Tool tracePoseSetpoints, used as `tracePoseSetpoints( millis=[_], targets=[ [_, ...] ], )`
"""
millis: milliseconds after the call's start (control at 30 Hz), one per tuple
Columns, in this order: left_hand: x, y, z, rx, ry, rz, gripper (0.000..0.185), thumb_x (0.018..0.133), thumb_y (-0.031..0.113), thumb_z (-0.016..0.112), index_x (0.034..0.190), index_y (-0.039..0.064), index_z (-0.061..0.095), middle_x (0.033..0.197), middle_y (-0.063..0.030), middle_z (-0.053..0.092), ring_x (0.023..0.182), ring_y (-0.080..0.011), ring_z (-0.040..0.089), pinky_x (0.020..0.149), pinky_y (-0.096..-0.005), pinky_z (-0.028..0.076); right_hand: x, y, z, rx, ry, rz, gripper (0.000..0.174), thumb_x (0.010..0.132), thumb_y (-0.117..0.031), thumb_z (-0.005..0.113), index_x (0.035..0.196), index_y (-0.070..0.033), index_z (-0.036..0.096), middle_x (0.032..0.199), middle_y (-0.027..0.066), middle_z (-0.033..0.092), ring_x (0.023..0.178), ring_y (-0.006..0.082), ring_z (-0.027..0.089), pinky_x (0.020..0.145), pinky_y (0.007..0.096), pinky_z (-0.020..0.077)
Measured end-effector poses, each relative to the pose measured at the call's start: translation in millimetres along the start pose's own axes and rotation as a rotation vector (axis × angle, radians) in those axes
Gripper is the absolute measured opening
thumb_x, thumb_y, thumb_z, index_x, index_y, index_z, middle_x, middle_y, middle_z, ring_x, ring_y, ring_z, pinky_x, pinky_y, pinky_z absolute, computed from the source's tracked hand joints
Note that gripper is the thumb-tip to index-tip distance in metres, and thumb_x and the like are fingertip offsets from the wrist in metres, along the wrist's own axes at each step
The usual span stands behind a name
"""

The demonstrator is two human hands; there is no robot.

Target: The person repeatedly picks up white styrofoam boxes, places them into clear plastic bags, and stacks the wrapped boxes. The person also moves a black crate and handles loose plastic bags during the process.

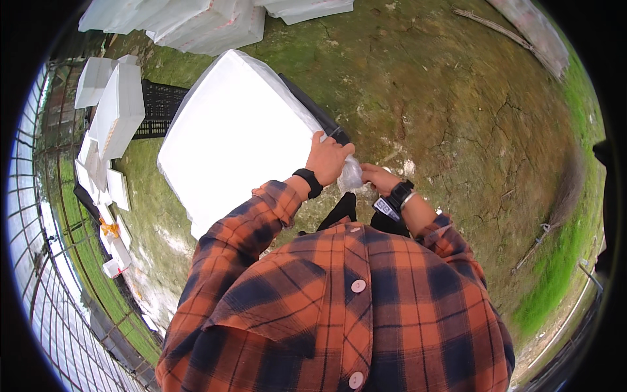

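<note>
A large white block, apparently a foam box [235, 147], stands before me inside a clear plastic bag [351, 172]. My left hand [329, 158] is at its near right corner, gripping the plastic there. Bunched film sticks out between my two hands. My right hand [381, 179] pinches the other end of that bunch, just clear of the box. Beneath the box's right side shows the edge of a black plastic support [316, 110], mostly hidden.
More plastic-wrapped white boxes [210, 27] stand at the far side. White foam boxes [120, 110] and loose foam pieces [117, 190] lie at left beside a black plastic crate [159, 108] and a wire-mesh fence [44, 255]. A twig broom [563, 196] lies at right on mossy ground [441, 98].
</note>
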State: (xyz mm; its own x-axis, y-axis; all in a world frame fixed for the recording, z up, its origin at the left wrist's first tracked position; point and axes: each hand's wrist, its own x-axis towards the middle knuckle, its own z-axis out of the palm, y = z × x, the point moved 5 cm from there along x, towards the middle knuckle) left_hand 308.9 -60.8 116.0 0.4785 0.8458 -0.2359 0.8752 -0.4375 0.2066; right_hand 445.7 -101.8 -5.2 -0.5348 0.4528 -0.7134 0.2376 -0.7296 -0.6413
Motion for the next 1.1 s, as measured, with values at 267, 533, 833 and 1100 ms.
tracePoseSetpoints(
  millis=[267, 533, 833, 1100],
  targets=[
    [1, 4, -5, 0.006, -0.064, 0.092, 0.015, 0.077, 0.021, 0.055, 0.081, 0.011, 0.064, 0.076, -0.0029, 0.059, 0.092, -0.0216, 0.054, 0.098, -0.0507, 0.024, -35, -55, -9, 1.01, -0.15, -0.301, 0.03, 0.094, -0.015, 0.045, 0.124, -0.007, 0.046, 0.098, 0.0035, 0.057, 0.066, 0.0078, 0.047, 0.055, 0.0206, 0.0401],
    [1, -1, -6, -0.061, -0.023, 0.084, 0.022, 0.08, 0.028, 0.054, 0.076, 0.008, 0.062, 0.079, -0.0055, 0.06, 0.091, -0.0241, 0.055, 0.096, -0.0497, 0.025, 49, -7, -16, 0.318, 0.233, -0.122, 0.024, 0.09, -0.015, 0.045, 0.109, -0.008, 0.056, 0.084, 0.0005, 0.061, 0.057, 0.0101, 0.056, 0.049, 0.0237, 0.0422],
    [3, 4, 3, 0.079, -0.003, 0.079, 0.011, 0.078, 0.021, 0.054, 0.073, 0.013, 0.06, 0.074, -0.0028, 0.059, 0.084, -0.0216, 0.057, 0.091, -0.0473, 0.031, -76, -54, -8, 0.688, -0.158, -0.478, 0.067, 0.087, -0.004, 0.045, 0.143, -0.008, 0.009, 0.101, 0.0174, 0.063, 0.05, 0.0085, 0.043, 0.049, 0.0215, 0.0379],
    [-1, 1, -8, -0.019, 0.003, 0.118, 0.016, 0.074, 0.027, 0.057, 0.074, 0.012, 0.062, 0.078, -0.0044, 0.061, 0.089, -0.0211, 0.055, 0.093, -0.0486, 0.03, 4, -32, 15, -0.528, 0.024, -0.281, 0.073, 0.082, -0.004, 0.049, 0.143, -0.008, 0.009, 0.091, 0.0126, 0.064, 0.064, 0.0159, 0.059, 0.06, 0.0301, 0.049]
  ],
)
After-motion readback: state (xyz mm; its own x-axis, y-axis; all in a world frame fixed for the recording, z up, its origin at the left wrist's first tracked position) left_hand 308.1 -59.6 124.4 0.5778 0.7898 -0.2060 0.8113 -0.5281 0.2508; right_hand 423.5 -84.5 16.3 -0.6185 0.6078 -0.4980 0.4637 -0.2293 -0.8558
